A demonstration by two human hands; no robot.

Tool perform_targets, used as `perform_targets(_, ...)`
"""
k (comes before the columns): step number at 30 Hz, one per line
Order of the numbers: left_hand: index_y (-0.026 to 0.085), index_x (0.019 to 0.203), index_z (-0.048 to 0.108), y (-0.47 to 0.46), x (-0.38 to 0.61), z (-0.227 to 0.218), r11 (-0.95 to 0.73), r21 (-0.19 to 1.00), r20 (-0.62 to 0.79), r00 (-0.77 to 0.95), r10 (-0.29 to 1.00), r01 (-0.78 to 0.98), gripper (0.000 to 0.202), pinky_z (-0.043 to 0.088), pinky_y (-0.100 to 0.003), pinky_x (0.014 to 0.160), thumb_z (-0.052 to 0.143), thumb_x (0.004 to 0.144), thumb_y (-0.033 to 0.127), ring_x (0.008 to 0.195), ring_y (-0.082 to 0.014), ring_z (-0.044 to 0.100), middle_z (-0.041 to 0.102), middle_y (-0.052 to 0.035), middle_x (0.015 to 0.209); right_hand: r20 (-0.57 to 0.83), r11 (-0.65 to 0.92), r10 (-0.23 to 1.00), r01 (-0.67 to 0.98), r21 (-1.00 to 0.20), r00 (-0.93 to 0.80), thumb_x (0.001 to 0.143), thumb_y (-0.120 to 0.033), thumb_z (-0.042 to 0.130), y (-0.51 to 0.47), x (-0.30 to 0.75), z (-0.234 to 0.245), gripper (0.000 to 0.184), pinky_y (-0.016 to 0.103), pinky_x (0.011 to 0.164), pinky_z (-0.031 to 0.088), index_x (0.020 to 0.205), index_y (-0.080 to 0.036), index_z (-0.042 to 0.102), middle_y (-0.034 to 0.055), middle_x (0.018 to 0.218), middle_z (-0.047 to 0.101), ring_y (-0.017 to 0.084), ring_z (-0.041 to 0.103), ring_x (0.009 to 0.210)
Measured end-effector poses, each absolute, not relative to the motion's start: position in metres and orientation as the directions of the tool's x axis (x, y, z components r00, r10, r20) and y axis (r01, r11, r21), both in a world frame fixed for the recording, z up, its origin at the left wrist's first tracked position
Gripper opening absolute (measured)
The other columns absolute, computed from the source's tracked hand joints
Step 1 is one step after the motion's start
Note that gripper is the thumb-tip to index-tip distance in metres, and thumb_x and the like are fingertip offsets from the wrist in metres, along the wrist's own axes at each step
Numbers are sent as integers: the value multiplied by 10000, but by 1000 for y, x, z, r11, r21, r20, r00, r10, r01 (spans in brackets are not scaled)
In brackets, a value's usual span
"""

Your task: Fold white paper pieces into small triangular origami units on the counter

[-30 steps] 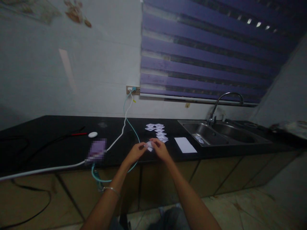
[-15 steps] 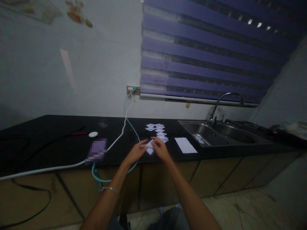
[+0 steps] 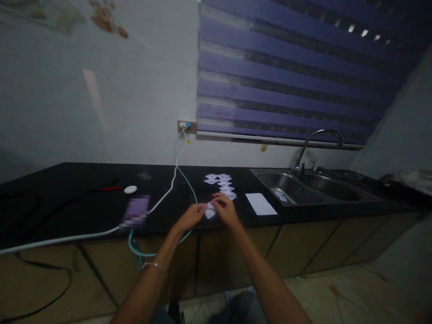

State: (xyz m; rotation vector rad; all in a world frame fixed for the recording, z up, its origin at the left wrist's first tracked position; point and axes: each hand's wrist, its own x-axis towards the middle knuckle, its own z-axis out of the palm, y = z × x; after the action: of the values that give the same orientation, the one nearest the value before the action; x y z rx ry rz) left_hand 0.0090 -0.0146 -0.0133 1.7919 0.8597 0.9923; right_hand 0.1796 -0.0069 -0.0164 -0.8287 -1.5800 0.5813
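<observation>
A small piece of folded white paper (image 3: 210,213) is between my two hands, just above or on the black counter near its front edge. My left hand (image 3: 191,217) pinches its left side, fingers closed. My right hand (image 3: 224,209) grips the upper right part with thumb and fingers. The fingers partly cover the paper. Right behind my hands, several folded white paper pieces (image 3: 224,184) lie in a bent row. A flat stack or sheet of white paper (image 3: 261,204) rests to the right of my right hand.
A steel double sink (image 3: 270,182) with a curved faucet (image 3: 305,148) is set in the counter (image 3: 94,180) on the right. White and teal cables (image 3: 170,186) cross the left side from a wall socket (image 3: 187,126). Farther left are a white oval object (image 3: 130,190) and a blurred purple item (image 3: 137,209).
My left fingers have closed from a spread position into a pinch on the paper's left side. The folded paper has tilted slightly; my right hand has barely moved.
</observation>
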Motion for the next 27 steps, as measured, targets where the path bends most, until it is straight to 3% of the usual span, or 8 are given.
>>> perform_targets(6,128,711,614,-17,12,-10,-411,889,305,408,860,202,424,379,-233,596,434,868,478,635,-148,494,585,-11,674,640,633,768,192,-750,-32,788,-272,607,-7,177,-16,105,317,769,468,746,-205,676,74,1004,622,201,578,948)
perform_targets(16,115,777,646,-6,16,-24,-426,878,343,333,878,219,487,371,-237,585,426,854,543,623,-157,498,598,-24,683,668,646,744,269,-714,-16,806,-228,567,-6,178,-20,111,330,822,450,754,-193,659,73,927,647,199,588,898)
perform_targets(22,113,734,649,-4,18,-24,-435,848,363,264,893,304,525,346,-233,544,396,862,555,586,-150,501,585,-14,638,623,604,781,301,-738,-39,802,-228,548,-6,177,-21,122,302,747,461,828,-179,657,65,889,655,190,594,834)
perform_targets(27,119,777,661,-7,20,-20,-409,873,351,238,906,266,525,351,-229,534,399,854,567,585,-151,517,608,-12,642,582,578,808,300,-759,-85,798,-266,568,-7,177,-20,125,288,719,463,855,-181,640,42,857,664,178,595,783)
